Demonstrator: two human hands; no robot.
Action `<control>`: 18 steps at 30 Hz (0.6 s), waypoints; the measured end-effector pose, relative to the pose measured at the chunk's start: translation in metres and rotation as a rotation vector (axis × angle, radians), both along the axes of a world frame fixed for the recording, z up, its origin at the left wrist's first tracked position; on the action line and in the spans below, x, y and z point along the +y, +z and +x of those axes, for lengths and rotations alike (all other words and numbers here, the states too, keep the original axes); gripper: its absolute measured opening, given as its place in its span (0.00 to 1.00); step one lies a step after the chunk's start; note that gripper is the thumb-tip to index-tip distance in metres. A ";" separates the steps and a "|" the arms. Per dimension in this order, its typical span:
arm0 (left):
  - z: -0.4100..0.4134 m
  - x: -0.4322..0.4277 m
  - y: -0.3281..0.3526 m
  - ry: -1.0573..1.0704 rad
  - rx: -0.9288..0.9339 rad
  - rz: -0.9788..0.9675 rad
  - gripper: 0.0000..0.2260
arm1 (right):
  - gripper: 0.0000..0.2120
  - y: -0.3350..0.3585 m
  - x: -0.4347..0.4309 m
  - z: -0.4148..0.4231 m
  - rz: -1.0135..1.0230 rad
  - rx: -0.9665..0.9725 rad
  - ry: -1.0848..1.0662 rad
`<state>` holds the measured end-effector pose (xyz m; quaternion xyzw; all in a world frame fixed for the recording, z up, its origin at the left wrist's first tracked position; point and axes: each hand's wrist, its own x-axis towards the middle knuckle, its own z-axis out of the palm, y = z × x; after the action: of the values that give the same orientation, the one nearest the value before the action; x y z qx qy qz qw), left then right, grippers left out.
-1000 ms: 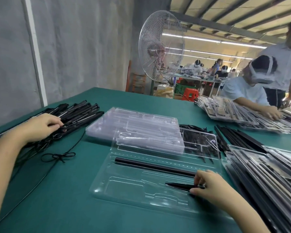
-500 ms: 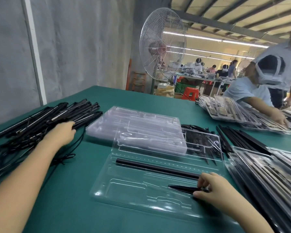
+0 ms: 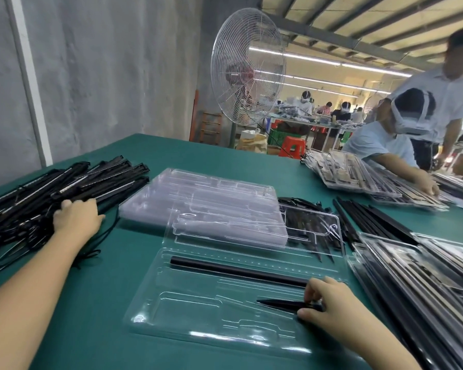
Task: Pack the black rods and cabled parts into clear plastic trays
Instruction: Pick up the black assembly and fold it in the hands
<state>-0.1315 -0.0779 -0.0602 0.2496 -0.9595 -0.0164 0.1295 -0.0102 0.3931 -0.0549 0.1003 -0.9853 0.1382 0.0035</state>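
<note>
Green counter (image 3: 96, 303), packing station. The two hands work well apart. Left hand (image 3: 75, 217) reaches out to the left and lies palm down on the pile of cabled parts (image 3: 64, 182), a heap of black bars with thin cords trailing toward the counter's near edge; fingertips are lost among the bars, so whether they grip one cannot be told. Right hand (image 3: 332, 305) is over the open clear tray (image 3: 150, 316) at front centre, thumb and bent forefinger pinching the butt end of a pointed black part (image 3: 281, 304) that lies in a lower slot of the tray, tip pointing left. One long black rod (image 3: 238, 272) sits seated in the tray's upper channel, just above that part. Behind the tray, a stack of empty trays (image 3: 211, 198). To the right, loose black rods (image 3: 372, 217) on the counter and filled trays (image 3: 425, 276) stacked near the right edge. A second person (image 3: 380, 145) bends over more trays at the far right. Standing fan (image 3: 247, 76) beyond the counter.
</note>
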 end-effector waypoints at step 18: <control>-0.005 0.004 0.045 -0.123 0.561 0.247 0.12 | 0.12 0.002 -0.002 0.003 -0.026 -0.027 -0.041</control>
<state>-0.1360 -0.0737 -0.0151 0.1907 -0.8903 -0.2087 0.3569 -0.0072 0.3911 -0.0534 0.0781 -0.9853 0.1521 -0.0055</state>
